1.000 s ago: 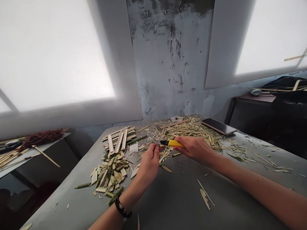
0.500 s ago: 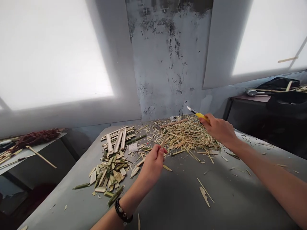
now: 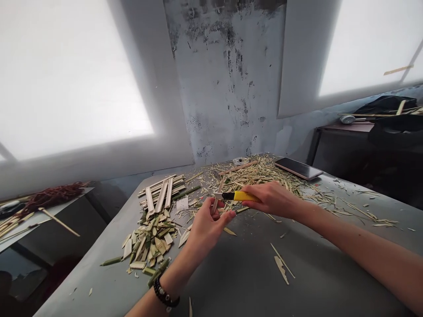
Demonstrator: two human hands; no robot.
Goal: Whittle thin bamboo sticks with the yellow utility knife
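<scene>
Left hand [image 3: 206, 225] grips thin strip [image 3: 215, 205], thumb apart; right hand [image 3: 271, 200] clasps yellow cutter [image 3: 243, 196], blade at strip, above table [image 3: 244, 268]. Beyond hands, heaped slivers [image 3: 264, 172]; short pieces [image 3: 155, 246] piled left; phone [image 3: 298, 168] flat, farther right.

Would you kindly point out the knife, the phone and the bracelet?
Knife [image 3: 241, 196]: head view, on the yellow handle.
Phone [image 3: 298, 168]: head view, on the dark screen.
Bracelet [image 3: 161, 292]: head view, on the dark band.
</scene>
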